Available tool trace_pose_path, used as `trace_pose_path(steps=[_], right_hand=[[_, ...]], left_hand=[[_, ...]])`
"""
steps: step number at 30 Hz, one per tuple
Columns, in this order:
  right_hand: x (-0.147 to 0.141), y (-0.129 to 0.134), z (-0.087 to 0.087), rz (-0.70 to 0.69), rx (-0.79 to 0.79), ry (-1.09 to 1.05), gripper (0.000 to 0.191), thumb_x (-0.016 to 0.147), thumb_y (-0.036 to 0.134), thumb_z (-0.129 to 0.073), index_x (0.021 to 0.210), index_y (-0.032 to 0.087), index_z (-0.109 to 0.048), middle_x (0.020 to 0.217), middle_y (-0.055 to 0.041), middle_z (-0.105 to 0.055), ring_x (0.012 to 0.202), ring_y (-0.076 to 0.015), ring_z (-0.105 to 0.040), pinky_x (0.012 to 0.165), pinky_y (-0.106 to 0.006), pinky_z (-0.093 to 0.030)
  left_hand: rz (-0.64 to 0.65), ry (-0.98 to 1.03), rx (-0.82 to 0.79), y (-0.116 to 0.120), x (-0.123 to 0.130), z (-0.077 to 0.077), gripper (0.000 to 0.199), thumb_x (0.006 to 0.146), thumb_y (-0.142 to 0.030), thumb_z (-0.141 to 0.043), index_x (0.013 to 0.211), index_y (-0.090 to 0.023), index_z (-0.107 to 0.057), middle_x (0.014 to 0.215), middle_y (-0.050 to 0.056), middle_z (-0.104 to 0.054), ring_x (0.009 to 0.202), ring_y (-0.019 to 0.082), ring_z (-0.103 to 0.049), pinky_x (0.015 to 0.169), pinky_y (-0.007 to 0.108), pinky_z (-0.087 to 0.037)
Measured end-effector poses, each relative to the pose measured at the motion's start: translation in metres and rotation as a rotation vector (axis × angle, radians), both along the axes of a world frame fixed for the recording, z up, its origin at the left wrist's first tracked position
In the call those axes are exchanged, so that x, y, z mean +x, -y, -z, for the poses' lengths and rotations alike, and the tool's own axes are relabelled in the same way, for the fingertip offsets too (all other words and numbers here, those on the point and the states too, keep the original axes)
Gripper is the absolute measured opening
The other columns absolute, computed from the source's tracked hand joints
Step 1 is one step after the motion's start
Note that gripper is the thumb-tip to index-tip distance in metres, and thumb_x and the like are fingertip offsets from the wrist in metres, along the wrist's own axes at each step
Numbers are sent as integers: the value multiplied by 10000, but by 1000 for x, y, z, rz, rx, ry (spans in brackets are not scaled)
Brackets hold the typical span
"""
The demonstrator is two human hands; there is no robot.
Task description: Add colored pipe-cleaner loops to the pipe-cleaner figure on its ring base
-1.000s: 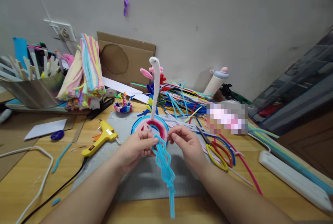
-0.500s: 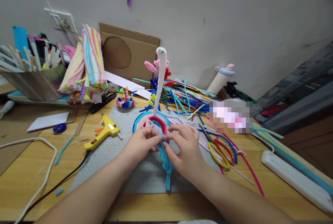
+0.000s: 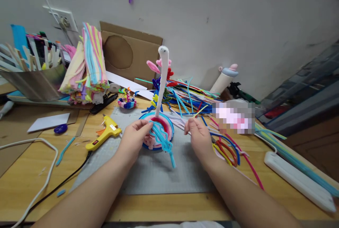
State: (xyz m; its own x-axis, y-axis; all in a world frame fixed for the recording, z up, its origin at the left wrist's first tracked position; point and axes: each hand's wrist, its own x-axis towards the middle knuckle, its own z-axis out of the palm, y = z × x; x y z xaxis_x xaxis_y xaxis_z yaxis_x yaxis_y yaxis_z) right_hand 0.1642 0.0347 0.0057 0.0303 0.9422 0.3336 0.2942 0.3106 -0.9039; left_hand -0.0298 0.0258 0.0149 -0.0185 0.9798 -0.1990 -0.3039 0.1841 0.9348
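My left hand (image 3: 137, 133) pinches a light-blue pipe-cleaner piece (image 3: 162, 138), bent in zigzags and ending in a straight twisted tail. Beneath and behind it lies a round pipe-cleaner base (image 3: 172, 129) in blue, pink and red. A tall white pipe-cleaner stem (image 3: 162, 79) with a curved top and small dark eye-like dots rises from that base. To the right, apart from the blue piece, my right hand (image 3: 197, 134) is closed with its fingertips pinched; whatever it may hold is too small to make out. Scissors (image 3: 225, 152) lie beside it, partly covered by my wrist.
On the left lies a yellow glue gun (image 3: 106, 134) with a black cord. Bundled pastel pipe cleaners (image 3: 92, 58) stand behind it, near a metal bin (image 3: 39, 83). Loose pipe cleaners (image 3: 190, 97) spread at the back. A white bottle (image 3: 224, 79) and power strip (image 3: 299, 182) are on the right.
My right hand has moved away to the right, off the blue piece, and its fingers have closed. My left hand has shifted slightly up and left, swinging the blue piece up over the base.
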Motion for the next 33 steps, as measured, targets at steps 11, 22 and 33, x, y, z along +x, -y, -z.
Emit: trace_pose_path(steps=[11, 22, 33], right_hand=[[-28, 16, 8, -439, -556, -428, 310, 752, 455, -605, 753, 167, -490, 614, 19, -590, 436, -73, -509, 439, -193, -365], [-28, 16, 17, -366, -444, -237, 355, 794, 510, -507, 737, 160, -519, 569, 25, -533, 418, -77, -481, 373, -182, -288], [-24, 19, 18, -395, -281, -96, 347, 853, 389, -463, 581, 185, -397, 462, 63, -364, 428, -71, -311, 449, -215, -259]], left_hand=[[-189, 131, 36, -2, 0, -1, 324, 575, -317, -760, 778, -159, -564, 681, -27, -626, 572, 96, -599, 512, 187, -453], [-206, 164, 27, -6, -1, 4, 342, 555, -317, -772, 773, -145, -571, 601, -43, -592, 486, 71, -549, 454, 165, -415], [-168, 130, 36, -9, -7, 9, 285, 602, -313, -752, 709, -131, -560, 560, -42, -550, 460, 55, -505, 441, 150, -376]])
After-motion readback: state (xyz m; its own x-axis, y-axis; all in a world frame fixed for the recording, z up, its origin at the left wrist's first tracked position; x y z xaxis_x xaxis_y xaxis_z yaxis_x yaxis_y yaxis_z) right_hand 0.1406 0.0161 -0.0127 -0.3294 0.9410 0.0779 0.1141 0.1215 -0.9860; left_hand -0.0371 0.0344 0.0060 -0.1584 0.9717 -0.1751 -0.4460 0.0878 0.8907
